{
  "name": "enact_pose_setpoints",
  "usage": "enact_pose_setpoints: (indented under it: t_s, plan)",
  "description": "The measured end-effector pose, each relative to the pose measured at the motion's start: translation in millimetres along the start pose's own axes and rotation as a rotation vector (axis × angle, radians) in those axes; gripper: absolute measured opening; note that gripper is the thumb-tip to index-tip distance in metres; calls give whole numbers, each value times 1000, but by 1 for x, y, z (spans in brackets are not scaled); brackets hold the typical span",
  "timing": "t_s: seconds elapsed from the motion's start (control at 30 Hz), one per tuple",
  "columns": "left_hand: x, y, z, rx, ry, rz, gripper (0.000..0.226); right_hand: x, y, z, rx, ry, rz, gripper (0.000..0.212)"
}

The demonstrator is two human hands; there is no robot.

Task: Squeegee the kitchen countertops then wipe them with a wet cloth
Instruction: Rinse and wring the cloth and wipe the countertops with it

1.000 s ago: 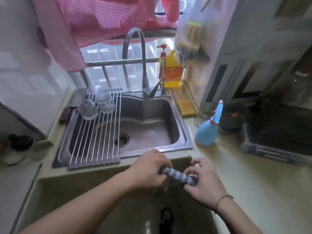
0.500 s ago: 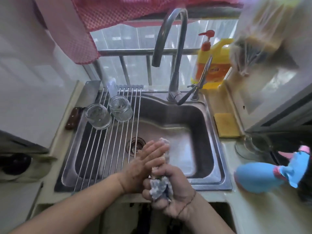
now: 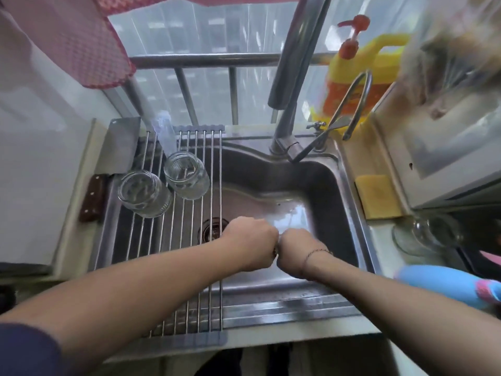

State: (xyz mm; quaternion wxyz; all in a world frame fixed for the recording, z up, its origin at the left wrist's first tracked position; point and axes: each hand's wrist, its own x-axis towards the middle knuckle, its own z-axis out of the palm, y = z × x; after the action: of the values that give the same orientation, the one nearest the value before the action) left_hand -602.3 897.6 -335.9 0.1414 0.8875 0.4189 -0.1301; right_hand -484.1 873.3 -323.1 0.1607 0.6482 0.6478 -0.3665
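Observation:
Both fists are pressed together over the steel sink (image 3: 287, 305), near the drain. My left hand (image 3: 249, 240) and my right hand (image 3: 294, 245) are curled tight around the wet cloth (image 3: 275, 251). Only a dark sliver of the cloth shows where the knuckles meet; the rest is hidden inside the fists. The beige countertop (image 3: 271, 341) runs along the sink's front edge and on to the right. No squeegee is in view.
A roll-up wire rack (image 3: 189, 280) covers the sink's left half and carries two upturned glasses (image 3: 143, 194). The tall faucet (image 3: 295, 63) arches overhead. A yellow soap bottle (image 3: 360, 66), yellow sponge (image 3: 378, 196), glass lid (image 3: 425, 234) and blue spray bottle (image 3: 444, 283) stand on the right.
My hands moved from the counter's front edge forward over the sink basin with the cloth. They have closed into fists around it, and my head has leaned in closer.

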Motion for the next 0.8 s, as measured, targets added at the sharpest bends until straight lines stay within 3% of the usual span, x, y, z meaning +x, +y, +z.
enact_pose_setpoints:
  t_s: [0.1,0.2,0.27,0.4,0.57,0.8]
  plan:
    - [3,1,13,-317,-83,-165,23,18,11,7,-374,166,-148,22]
    - [5,1,20,-726,-188,-240,28,41,24,12,-507,355,-384,5]
    - [4,4,16,-1057,-251,-339,28,53,34,14,-532,510,-522,20]
    - [-3,3,16,-1493,-541,-455,29,59,37,13,-378,678,-720,22]
    - [-13,2,29,-1919,-865,-438,42,63,35,17,-374,709,-875,12]
    - [-29,17,40,-2494,-994,-152,45,57,30,15,-339,816,-997,17]
